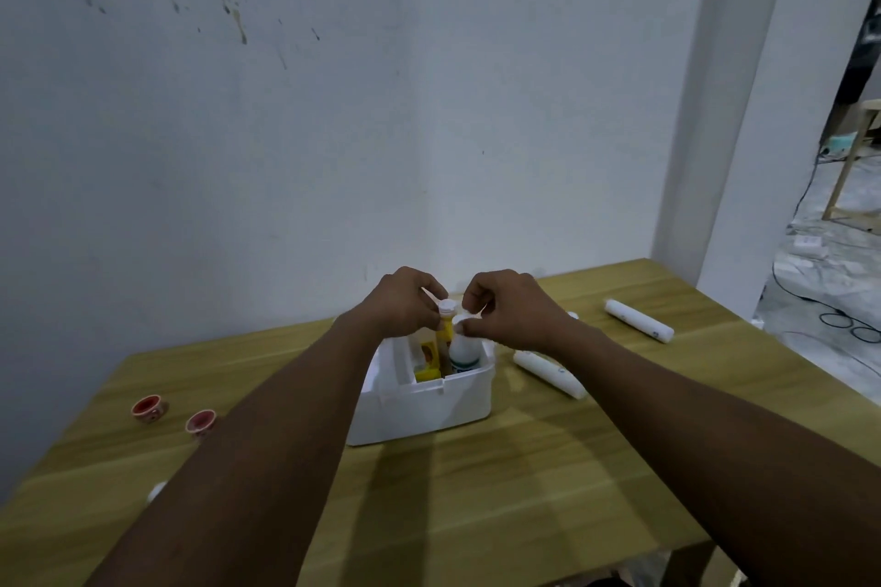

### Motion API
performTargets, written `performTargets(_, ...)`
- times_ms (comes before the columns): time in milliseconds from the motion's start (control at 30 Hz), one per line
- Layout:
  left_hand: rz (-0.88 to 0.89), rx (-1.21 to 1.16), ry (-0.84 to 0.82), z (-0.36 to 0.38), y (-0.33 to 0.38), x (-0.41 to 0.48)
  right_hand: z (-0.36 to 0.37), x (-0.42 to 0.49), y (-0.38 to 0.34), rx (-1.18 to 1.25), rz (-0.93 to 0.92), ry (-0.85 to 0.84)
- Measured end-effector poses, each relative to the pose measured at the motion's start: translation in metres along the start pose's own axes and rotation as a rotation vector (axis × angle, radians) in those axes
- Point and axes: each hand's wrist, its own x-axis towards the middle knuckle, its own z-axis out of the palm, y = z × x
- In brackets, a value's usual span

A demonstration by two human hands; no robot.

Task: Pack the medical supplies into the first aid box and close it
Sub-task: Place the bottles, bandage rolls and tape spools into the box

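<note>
A white first aid box [424, 410] stands open on the wooden table [476, 491]. Inside it stand a yellow tube with a white cap [446, 324], a white bottle [463, 350] and a small yellow carton [427, 365]. My left hand [405, 303] pinches the yellow tube near its cap. My right hand [510, 307] grips the top of the white bottle, which hides its cap. Both hands hover just over the box. Two white rolls lie on the table, one [548, 372] right of the box, another [639, 319] farther right.
Two small red-lined round cups [148, 408] [201, 422] sit at the table's left. A small white item [156, 491] peeks out beside my left forearm. A white wall stands behind the table; the table's right edge drops to a floor with cables.
</note>
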Motion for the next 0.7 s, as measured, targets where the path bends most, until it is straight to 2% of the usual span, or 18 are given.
performTargets(133,0.003,0.005,0.034,-0.006,0.010,-0.010,-0.023,-0.003,0.001,-0.021,0.057,0.067)
performTargets(367,0.118,0.031,0.120,-0.002,0.041,-0.020,-0.066,-0.019,0.011,-0.047,0.167,0.100)
performTargets(567,0.044,0.121,0.231,0.009,0.026,-0.026,-0.061,-0.039,0.042,-0.165,0.312,-0.066)
performTargets(700,-0.123,0.346,0.308,0.012,-0.012,-0.038,-0.028,-0.045,0.061,-0.330,0.334,-0.189)
